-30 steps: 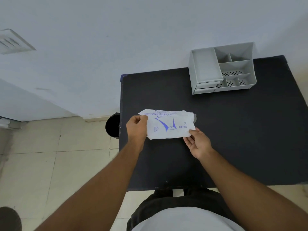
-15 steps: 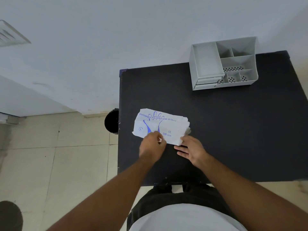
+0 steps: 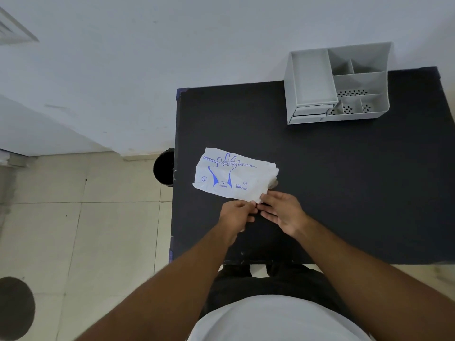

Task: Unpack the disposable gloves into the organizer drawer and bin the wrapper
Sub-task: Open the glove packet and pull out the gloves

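The left hand [image 3: 235, 214] has slid right along the "DISPOSABLE POLYETHYLENE GLOVES" pack [image 3: 231, 175].

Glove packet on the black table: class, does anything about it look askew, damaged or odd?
Yes. The glove packet lies tilted to the table edges, and its right end is ragged and crumpled, where both hands pinch its near corner.

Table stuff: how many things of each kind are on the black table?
Glove packets: 1
Grey organizers: 1
Total: 2
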